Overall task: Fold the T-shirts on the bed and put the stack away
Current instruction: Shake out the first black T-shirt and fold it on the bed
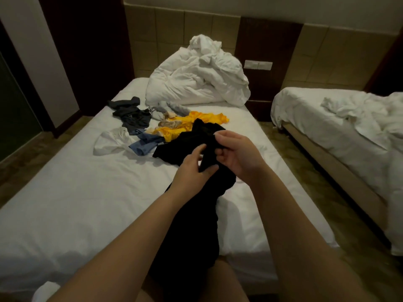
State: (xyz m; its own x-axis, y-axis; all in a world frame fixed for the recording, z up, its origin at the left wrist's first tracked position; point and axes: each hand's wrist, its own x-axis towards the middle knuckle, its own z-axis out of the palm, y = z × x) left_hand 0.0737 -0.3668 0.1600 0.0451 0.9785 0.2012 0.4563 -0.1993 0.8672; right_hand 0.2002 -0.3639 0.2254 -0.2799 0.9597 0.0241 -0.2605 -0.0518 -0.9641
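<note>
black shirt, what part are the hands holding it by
The left hand pinches a fold of the black T-shirt at its raised, bunched top; the right hand grips the cloth beside it. Collar or hem cannot be told.

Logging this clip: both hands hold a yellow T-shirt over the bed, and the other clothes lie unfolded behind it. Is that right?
Not quite. In the head view, the left hand and right hand hold a black T-shirt, not a yellow one. The yellow T-shirt lies among the unfolded clothes behind it on the bed.
</note>
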